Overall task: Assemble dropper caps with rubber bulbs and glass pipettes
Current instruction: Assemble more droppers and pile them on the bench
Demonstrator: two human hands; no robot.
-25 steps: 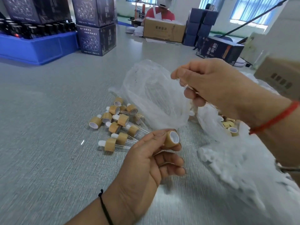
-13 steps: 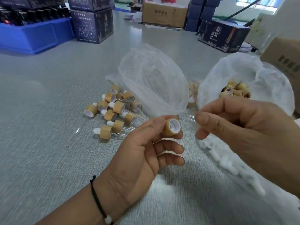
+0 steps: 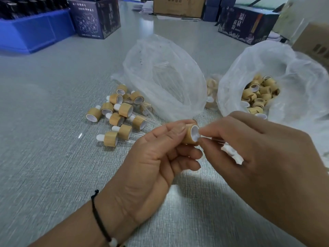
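Observation:
My left hand pinches a bamboo-coloured dropper cap between thumb and fingers, its white-lined opening facing right. My right hand pinches a thin glass pipette and holds its tip at the cap's opening; most of the pipette is hidden by my fingers. Several assembled droppers with white bulbs and glass tubes lie in a pile on the table to the left. A clear bag with glass pipettes lies behind my hands. Another plastic bag at the right holds loose bamboo caps.
White rubber bulbs lie under my right hand. A blue crate of dark bottles sits at the far left, dark printed boxes and cardboard cartons along the back. The grey textured table stretches left and front.
My right hand came down from the pipette bag with a pipette and closed in on the cap. My left hand kept the cap and stayed nearly still.

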